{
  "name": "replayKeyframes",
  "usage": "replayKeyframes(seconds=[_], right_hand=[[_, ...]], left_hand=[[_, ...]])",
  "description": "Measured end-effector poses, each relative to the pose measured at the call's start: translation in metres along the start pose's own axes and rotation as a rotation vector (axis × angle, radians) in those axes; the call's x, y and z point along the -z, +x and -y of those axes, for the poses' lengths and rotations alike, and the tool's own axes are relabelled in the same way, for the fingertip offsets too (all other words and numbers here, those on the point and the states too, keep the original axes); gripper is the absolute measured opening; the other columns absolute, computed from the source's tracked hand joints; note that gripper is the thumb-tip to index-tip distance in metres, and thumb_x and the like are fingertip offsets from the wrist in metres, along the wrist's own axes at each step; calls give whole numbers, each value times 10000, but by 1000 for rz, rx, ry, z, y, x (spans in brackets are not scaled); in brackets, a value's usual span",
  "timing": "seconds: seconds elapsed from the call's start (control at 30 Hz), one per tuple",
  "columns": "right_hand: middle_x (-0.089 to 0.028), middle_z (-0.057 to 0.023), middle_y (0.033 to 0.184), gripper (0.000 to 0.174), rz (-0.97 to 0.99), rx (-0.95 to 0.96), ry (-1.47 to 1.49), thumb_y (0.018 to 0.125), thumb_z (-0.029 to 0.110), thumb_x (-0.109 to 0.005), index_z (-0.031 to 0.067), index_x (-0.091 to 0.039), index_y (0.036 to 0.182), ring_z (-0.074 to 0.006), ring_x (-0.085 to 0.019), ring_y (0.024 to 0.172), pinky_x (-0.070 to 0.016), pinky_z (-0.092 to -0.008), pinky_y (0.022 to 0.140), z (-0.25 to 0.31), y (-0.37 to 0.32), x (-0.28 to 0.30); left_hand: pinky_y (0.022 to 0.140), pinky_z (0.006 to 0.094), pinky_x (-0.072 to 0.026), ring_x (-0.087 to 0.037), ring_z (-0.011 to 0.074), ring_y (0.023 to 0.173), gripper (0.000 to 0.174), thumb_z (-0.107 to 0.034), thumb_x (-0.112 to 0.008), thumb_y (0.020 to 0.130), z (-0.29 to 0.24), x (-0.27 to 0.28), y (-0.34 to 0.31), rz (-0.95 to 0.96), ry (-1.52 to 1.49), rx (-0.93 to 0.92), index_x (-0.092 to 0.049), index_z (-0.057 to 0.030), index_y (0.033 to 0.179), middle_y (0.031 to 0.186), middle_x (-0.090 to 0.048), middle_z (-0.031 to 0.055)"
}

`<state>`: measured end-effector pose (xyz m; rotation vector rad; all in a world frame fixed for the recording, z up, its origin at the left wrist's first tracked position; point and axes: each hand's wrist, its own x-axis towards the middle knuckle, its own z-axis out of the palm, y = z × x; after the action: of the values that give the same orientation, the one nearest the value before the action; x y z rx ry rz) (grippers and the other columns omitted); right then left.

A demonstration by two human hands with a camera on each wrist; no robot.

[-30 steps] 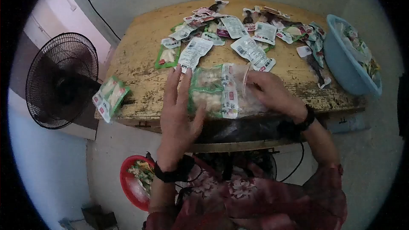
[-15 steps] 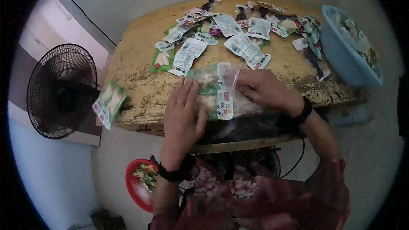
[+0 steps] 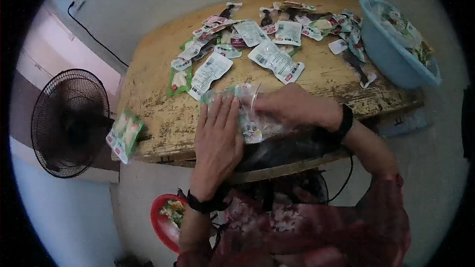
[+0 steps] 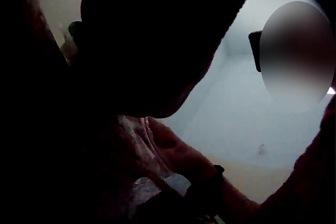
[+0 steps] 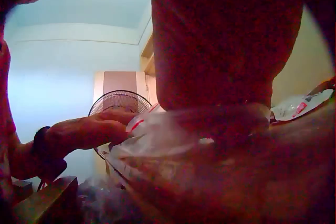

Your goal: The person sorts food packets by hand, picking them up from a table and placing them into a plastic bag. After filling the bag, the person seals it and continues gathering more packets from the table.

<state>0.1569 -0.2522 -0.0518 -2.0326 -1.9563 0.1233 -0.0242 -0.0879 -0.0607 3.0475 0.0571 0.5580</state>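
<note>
In the head view a clear plastic zip bag (image 3: 274, 126) lies at the table's near edge, with green-and-white food packets (image 3: 250, 129) inside it. My left hand (image 3: 217, 136) rests flat on the bag's left part, fingers straight, covering much of the packets. At the bag's mouth, my right hand (image 3: 299, 106) grips the plastic by the seal strip (image 3: 255, 100), its fingertips partly hidden by the back of the hand. The right wrist view shows the clear film close up with a red line, and my left hand (image 5: 86, 133) on its far side.
Many sealed snack pouches (image 3: 213, 71) are strewn across the back of the worn wooden table (image 3: 153, 113). A blue basin (image 3: 396, 52) of packets stands at the right edge. One green packet (image 3: 126, 133) lies on the left corner. Below are a red bowl (image 3: 161, 222) and, left, a fan (image 3: 71, 118).
My left hand has slid right over the packets in the bag, covering more of them. My right hand has come left along with the bag's mouth. The head view has shifted slightly.
</note>
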Motion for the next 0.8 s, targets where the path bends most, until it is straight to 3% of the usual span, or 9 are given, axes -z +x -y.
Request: replayKeyframes(seconds=[0.1,0.2,0.3,0.4,0.5,0.6,0.7,0.8], right_hand=[[-674,-87,1174,318,-123,65,11,914,103,-561,137,-597,1228,-321,-680,1010,-562,-441,811,-11,-6,-15],[-698,-100,1135,313,-111,-27,85,910,112,-572,131,-616,1219,-318,-686,1011,-559,-434,806,-12,-16,-7],[-716,-125,1024,276,-247,-11,345,916,142,-584,120,-629,1188,-341,-684,974,-548,-444,786,-24,-28,-2],[-712,-137,951,269,-446,-217,282,931,211,-609,120,-628,1183,-353,-681,915,-535,-458,778,-45,-26,11],[-695,-121,968,260,-520,-468,-30,929,235,-648,62,-657,1122,-271,-683,862,-531,-401,753,-58,-14,29],[-697,-125,1004,399,-437,-455,-274,885,336,-710,82,-630,1182,-294,-682,908,-525,-422,773,-74,-2,32],[-694,-137,1024,606,-270,-560,-340,817,423,-766,108,-573,1298,-329,-674,958,-514,-444,800,-70,11,34],[-695,-147,1039,739,-331,-513,-254,776,416,-801,116,-508,1384,-361,-665,986,-508,-465,815,-79,12,25]], left_hand=[[1227,507,-194,-293,356,1479,519,-187,-506,959,-3,9,0,118,-9,27,-469,-86,1466,1562,-389,152],[1220,510,-201,-300,363,1473,487,-266,-510,983,-3,8,2,143,56,13,-512,-95,1439,1570,-382,149],[1218,517,-197,-301,357,1474,491,-347,-508,1000,-4,6,2,91,15,31,-532,-105,1427,1574,-381,140],[1218,521,-192,-302,353,1475,508,-395,-519,999,-3,3,2,79,24,44,-541,-118,1424,1575,-384,129],[1217,524,-189,-304,346,1476,497,-391,-524,996,-2,1,2,56,27,37,-552,-122,1413,1573,-391,121],[1218,529,-184,-310,342,1472,484,-392,-529,995,0,-4,0,41,58,24,-565,-123,1397,1568,-398,119],[1189,540,-226,-388,333,1416,452,-359,-594,945,-1,-4,-3,-64,9,7,-630,-78,1298,1496,-476,125],[1192,539,-219,-389,331,1416,454,-362,-592,948,-1,-5,-3,-67,-8,9,-630,-74,1297,1497,-475,125]])
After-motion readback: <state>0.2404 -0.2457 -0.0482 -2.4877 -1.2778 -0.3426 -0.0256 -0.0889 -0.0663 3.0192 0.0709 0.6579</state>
